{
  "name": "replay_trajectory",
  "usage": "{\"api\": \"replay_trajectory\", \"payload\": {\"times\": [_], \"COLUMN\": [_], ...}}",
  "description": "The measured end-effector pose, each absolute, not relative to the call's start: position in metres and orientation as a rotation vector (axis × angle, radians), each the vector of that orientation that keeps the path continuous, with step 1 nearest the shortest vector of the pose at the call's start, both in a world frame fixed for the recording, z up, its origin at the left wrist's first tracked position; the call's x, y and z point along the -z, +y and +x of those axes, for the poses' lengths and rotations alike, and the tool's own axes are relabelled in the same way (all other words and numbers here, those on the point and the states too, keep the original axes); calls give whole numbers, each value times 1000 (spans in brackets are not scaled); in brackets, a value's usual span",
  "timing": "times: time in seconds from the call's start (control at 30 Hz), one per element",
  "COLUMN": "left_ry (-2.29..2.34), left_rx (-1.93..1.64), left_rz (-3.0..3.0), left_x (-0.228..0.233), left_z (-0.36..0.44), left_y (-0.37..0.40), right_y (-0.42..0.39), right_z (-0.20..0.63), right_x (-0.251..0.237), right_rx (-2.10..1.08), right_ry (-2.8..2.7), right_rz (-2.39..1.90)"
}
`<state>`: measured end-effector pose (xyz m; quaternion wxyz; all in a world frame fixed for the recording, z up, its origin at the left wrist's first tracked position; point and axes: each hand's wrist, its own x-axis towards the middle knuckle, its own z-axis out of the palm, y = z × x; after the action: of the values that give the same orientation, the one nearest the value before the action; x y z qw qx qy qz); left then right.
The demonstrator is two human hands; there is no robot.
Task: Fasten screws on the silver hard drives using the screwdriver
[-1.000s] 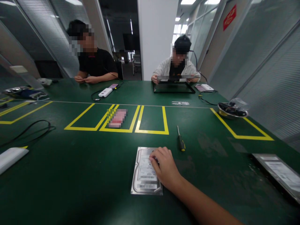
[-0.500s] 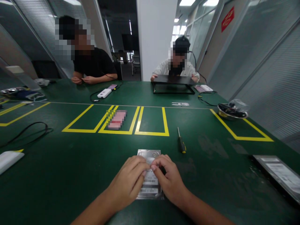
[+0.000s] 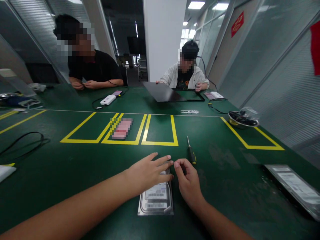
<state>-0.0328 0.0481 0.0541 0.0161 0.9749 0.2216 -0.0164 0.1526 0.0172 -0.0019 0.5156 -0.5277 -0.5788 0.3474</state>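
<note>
A silver hard drive [image 3: 155,201] lies label-up on the green table, with barcodes facing me; how thick it is I cannot tell. Over its upper part my left hand [image 3: 147,173] reaches across, fingers spread and hiding that end of the label. My right hand [image 3: 186,175] is just right of the drive, thumb and forefinger pinched together close to the left fingertips. Whatever the pinch holds, if anything, is too small to make out. Beyond the right hand lies a screwdriver [image 3: 192,154] with a black and yellow handle.
Another hard drive [image 3: 295,185] sits at the right. Farther back are a metal bowl of dark parts [image 3: 243,119], yellow tape outlines [image 3: 160,143] and a blurred pink item [image 3: 122,129]. Across the table, one person handles a dark panel [image 3: 165,92]; another person leans at the left.
My left hand has spread its fingers and shifted up and right across the drive. My right hand has moved right, off the drive. The person opposite has swung the dark panel leftward.
</note>
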Motion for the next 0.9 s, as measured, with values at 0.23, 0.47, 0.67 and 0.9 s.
{"api": "replay_trajectory", "payload": {"times": [0.23,0.47,0.67,0.9], "left_ry": [760,1002,1494,1613], "left_rx": [259,346,411,241], "left_rz": [3010,2910,2493,2292], "left_x": [-53,-67,-68,-56], "left_z": [-30,-33,-25,-42], "left_y": [44,43,25,14], "right_y": [19,18,19,0], "right_z": [156,156,155,143], "right_x": [1,0,0,6], "right_rx": [-838,-831,-860,-813], "right_ry": [-1371,-1365,-1388,-1371], "right_rz": [-1262,-1278,-1297,-1354]}}
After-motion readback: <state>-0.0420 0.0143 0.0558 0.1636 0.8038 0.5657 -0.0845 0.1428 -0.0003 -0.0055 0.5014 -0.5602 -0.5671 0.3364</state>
